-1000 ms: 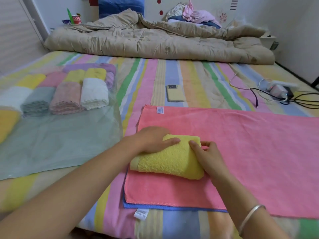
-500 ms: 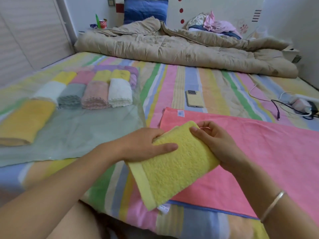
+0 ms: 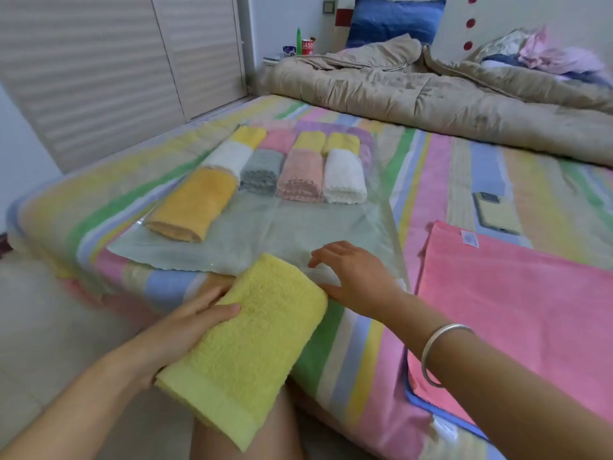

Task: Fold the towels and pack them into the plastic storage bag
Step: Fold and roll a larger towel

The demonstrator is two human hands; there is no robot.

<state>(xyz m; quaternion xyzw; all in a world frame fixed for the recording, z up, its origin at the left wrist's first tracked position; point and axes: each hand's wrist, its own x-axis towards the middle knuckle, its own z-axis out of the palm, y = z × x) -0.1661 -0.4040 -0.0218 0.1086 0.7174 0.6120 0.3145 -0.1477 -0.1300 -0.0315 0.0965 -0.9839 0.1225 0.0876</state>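
A second ago the folded yellow towel (image 3: 255, 340) lay on the pink towel (image 3: 517, 310) under both hands. Now it has been lifted off and swung left, to just short of the bag's (image 3: 258, 234) near edge. The left hand (image 3: 185, 327) alone carries it, thumb on top and fingers curled beneath. The right hand (image 3: 358, 280) has let go and lies spread at the bag's near end, holding nothing. Rolled towels (image 3: 300, 175) already fill the bag's far part, so this one looks folded; what's left is opening the mouth and sliding it in.
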